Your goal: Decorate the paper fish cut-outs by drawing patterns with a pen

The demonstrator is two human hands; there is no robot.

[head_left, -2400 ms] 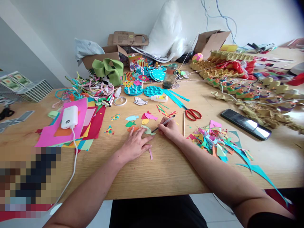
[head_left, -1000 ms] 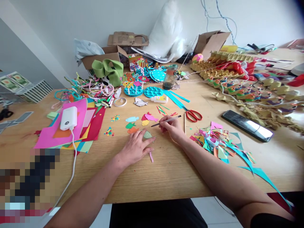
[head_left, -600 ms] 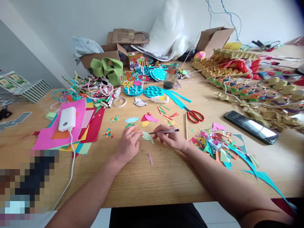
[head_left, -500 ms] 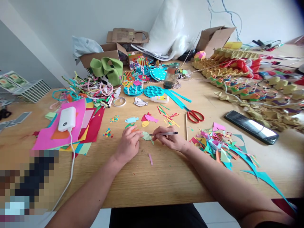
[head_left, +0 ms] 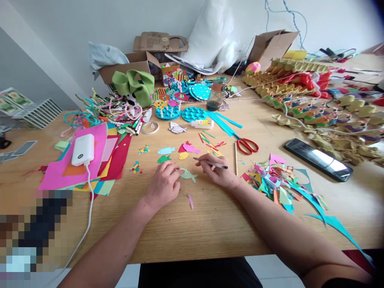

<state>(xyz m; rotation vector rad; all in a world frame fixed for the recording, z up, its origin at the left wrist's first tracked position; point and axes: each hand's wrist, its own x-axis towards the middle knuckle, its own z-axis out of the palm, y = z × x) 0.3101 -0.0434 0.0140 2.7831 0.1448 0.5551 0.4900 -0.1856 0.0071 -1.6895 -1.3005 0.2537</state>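
A pale green paper fish (head_left: 188, 175) with drawn stripes lies on the wooden table (head_left: 177, 236). At its left end, the fingers of my left hand (head_left: 164, 182) are drawn together and touch it. My right hand (head_left: 218, 173) is closed around a dark pen (head_left: 213, 163), whose tip points left, just above and right of the fish. Beyond my hands lie a light blue fish (head_left: 166, 151), a darker green fish (head_left: 163, 159), a yellow fish (head_left: 183, 155) and a pink fish (head_left: 192, 149).
Red-handled scissors (head_left: 247, 146), a wooden stick (head_left: 235, 159), paper scraps (head_left: 279, 184) and a phone (head_left: 318, 159) are on the right. A white power bank (head_left: 83, 150) rests on coloured paper at left. A glue bottle (head_left: 203, 124) and glass jar (head_left: 216, 94) stand farther back.
The pen has lifted off the pale green fish, and my right hand has shifted slightly right. More of the fish's tail and the darker green fish now show.
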